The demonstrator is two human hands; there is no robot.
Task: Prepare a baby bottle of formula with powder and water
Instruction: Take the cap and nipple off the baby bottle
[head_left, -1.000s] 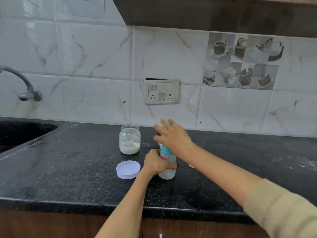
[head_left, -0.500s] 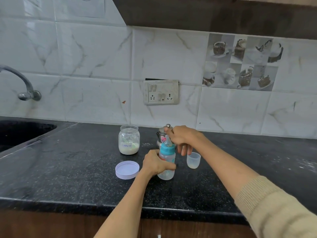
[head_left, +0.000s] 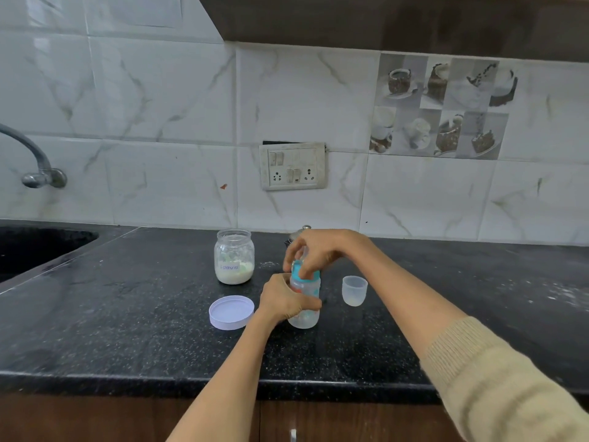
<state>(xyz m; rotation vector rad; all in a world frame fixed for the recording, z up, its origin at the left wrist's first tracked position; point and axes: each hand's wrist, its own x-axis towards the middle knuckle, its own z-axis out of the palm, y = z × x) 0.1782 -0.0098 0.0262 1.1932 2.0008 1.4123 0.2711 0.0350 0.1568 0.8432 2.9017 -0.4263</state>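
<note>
Bottle point(head_left: 304, 317) gripped round body by left hand point(head_left: 285, 299); teal collar point(head_left: 301, 272) pinched by right hand point(head_left: 318, 253); clear cap point(head_left: 354, 290) beside right wrist.

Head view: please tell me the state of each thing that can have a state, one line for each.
Baby bottle: upright on the counter, teal collar on.
Left hand: grips the bottle body.
Right hand: fingers curled on the teal collar.
Formula jar: open, powder at the bottom.
White lid: off, flat on the counter.
Clear cap: off, standing beside the bottle.
</note>
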